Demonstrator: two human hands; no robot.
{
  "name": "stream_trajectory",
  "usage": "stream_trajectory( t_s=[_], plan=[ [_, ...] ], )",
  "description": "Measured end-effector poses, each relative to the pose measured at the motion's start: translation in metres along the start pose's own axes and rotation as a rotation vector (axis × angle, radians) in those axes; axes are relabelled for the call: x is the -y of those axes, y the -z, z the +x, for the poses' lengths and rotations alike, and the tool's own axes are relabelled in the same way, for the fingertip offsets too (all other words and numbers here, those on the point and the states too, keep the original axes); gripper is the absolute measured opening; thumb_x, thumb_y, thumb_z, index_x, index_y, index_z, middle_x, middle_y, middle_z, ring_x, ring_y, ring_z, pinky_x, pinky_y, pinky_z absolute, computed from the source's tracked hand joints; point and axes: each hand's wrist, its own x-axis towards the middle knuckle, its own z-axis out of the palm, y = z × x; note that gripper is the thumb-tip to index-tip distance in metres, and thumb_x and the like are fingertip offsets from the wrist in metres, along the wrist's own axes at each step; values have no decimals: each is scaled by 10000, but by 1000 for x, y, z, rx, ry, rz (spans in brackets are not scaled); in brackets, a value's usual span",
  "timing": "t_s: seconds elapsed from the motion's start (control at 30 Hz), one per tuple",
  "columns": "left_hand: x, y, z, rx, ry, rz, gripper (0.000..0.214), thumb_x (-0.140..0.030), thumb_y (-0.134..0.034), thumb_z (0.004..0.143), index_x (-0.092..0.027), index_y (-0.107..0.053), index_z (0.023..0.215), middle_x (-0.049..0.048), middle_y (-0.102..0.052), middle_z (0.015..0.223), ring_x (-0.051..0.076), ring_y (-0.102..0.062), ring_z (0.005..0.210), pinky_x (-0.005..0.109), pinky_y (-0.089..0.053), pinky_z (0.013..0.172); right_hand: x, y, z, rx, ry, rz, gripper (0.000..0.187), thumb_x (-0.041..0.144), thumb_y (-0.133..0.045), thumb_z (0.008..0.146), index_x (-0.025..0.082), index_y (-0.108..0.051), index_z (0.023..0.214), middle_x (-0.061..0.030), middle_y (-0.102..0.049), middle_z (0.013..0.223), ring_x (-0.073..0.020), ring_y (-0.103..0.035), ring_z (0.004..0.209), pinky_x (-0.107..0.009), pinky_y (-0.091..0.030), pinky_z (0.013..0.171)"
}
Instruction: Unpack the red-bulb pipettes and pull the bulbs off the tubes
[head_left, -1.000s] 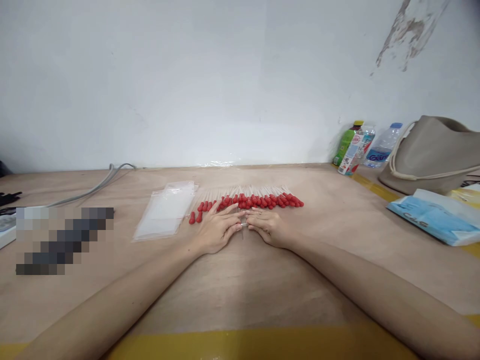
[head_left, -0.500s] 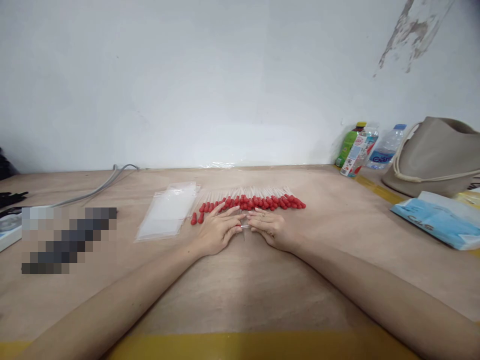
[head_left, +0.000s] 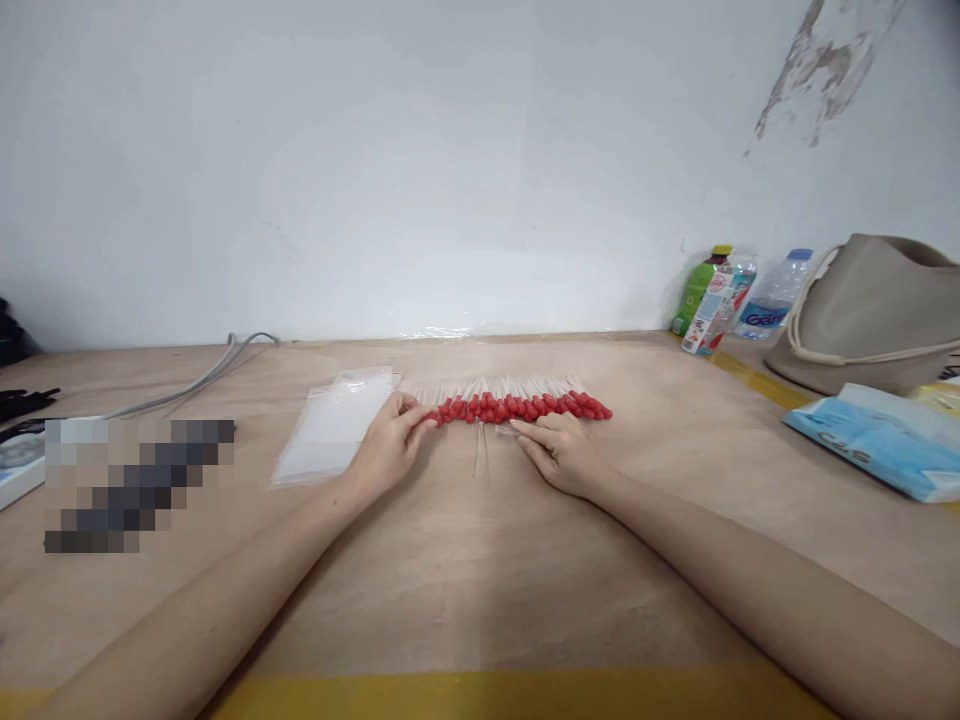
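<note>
A row of thin pale sticks with red bulb-shaped ends (head_left: 517,407) lies on the wooden table. My left hand (head_left: 390,438) curls round the left end of this row, thumb and fingers closed at the red-ended sticks there; its grip is partly hidden. Just in front of the row, my right hand (head_left: 562,452) has its fingertips together on a small clear piece (head_left: 507,430), too small to name. Between the hands, thin wire-like stems (head_left: 481,455) point toward me. A stack of clear flat bags (head_left: 319,435) lies left of my left hand.
At the left are a grey cable (head_left: 191,382), a white power strip (head_left: 22,475) and a blurred dark object (head_left: 142,487). Bottles (head_left: 772,300), a beige bag (head_left: 870,310) and a blue packet (head_left: 877,440) stand or lie at the right. Yellow tape (head_left: 480,692) runs along the front edge.
My hands have moved apart. The left has shifted left to the row's end and curled its fingers; the right has moved slightly right, uncovering the wire-like stems.
</note>
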Motion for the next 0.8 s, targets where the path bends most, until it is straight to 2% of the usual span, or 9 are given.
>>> stream_trajectory(
  t_s=[0.1,0.2,0.3,0.4,0.5,0.6,0.8],
  plan=[
    [8,13,9,32,142,116,298,-284,-379,838,-165,-621,963,74,-518,874,190,-529,838,310,-450,747,10,-1,4,29,-26,38,272,195,-410,853,177,-609,1037,-33,-600,675,-142,-534,660,-273,-337,616],
    [15,27,16,171,284,184,319,-259,-375,799,-168,-577,1027,50,-574,777,200,-566,795,312,-437,730,18,-3,7,24,-86,91,200,172,-455,805,171,-583,959,-14,-613,682,-144,-554,671,-279,-337,653],
    [16,36,18,324,399,157,338,-318,-420,770,-173,-499,1064,5,-609,652,204,-595,711,290,-425,636,22,-7,8,-5,-113,73,126,158,-462,777,178,-573,834,-10,-611,661,-147,-555,649,-283,-339,650],
    [17,37,18,379,471,141,337,-384,-490,722,-188,-485,996,-3,-633,651,207,-611,683,274,-415,577,24,-12,7,-37,-88,55,152,143,-443,775,181,-587,810,-30,-618,680,-155,-552,655,-285,-353,646],
    [20,33,17,408,500,135,371,-471,-538,679,-191,-503,921,14,-646,695,211,-618,688,270,-424,571,28,-15,6,-38,-48,50,187,130,-434,779,171,-602,850,-47,-625,711,-169,-559,703,-290,-362,662],
    [26,28,16,378,493,142,409,-554,-491,700,-192,-540,883,27,-641,725,212,-613,705,276,-431,594,34,-14,7,4,-29,38,175,170,-447,801,178,-611,862,-50,-629,743,-173,-556,740,-299,-353,687],
    [36,13,17,260,403,273,432,-521,-381,779,-175,-638,808,103,-606,843,255,-578,844,347,-439,753,44,-3,9,105,-34,5,226,340,-492,817,191,-616,933,-60,-632,847,-188,-532,815,-332,-318,733]
  ],
)
